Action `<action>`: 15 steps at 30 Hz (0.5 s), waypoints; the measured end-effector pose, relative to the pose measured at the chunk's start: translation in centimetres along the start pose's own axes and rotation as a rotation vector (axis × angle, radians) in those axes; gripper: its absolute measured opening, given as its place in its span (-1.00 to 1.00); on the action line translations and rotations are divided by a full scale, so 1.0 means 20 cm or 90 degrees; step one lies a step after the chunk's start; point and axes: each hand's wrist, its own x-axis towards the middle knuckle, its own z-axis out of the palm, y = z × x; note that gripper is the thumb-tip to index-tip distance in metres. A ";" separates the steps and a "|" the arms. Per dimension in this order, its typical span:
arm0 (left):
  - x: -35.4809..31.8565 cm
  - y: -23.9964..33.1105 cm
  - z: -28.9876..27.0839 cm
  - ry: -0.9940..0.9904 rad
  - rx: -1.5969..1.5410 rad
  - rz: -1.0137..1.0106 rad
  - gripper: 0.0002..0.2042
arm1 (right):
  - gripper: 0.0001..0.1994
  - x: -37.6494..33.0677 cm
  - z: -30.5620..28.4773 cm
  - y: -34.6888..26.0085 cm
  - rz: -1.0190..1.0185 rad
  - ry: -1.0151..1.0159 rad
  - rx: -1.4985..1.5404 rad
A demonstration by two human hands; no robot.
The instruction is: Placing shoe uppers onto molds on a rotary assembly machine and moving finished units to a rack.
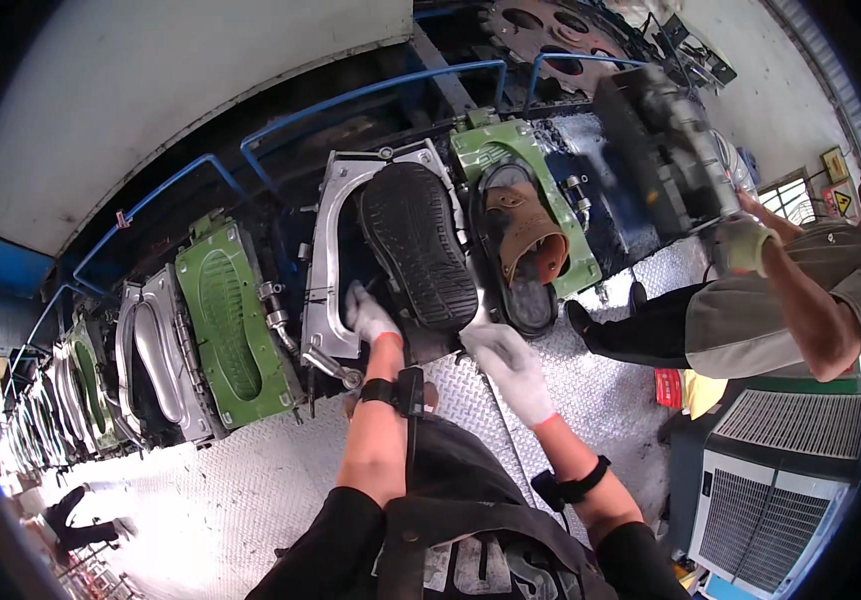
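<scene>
A black shoe sole [409,245] with its ridged tread facing up lies over an opened silver mould [326,240]. My left hand [369,315], in a white glove, is beside the sole's lower left edge, fingers apart and pointing up. Near the heel's lower right corner, my right hand [511,368], also gloved in white, has its fingers stretched toward the sole's rim; I cannot tell whether they touch it. To the right, a brown sandal [529,235] with a dark sole rests against a green mould half [561,215].
More moulds, among them a green one [226,320], line the machine leftward. Blue rails [376,90] run behind. At right a co-worker's gloved hand [746,247] is by a dark, blurred mould block [666,150]. A grey vented unit [766,515] stands lower right; metal flooring [241,490] lies below.
</scene>
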 end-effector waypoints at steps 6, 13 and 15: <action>-0.04 0.08 0.11 -0.398 -0.261 -0.148 -0.53 | -0.27 0.31 0.12 -0.03 -0.291 -0.062 -0.602; -0.04 -0.34 -0.10 -0.531 -0.250 -0.332 -0.53 | -0.15 0.42 0.23 0.02 -0.218 -0.076 -0.783; -0.05 -0.34 -0.17 -0.529 -0.226 -0.316 -0.52 | -0.15 0.44 0.25 0.01 -0.227 -0.076 -0.757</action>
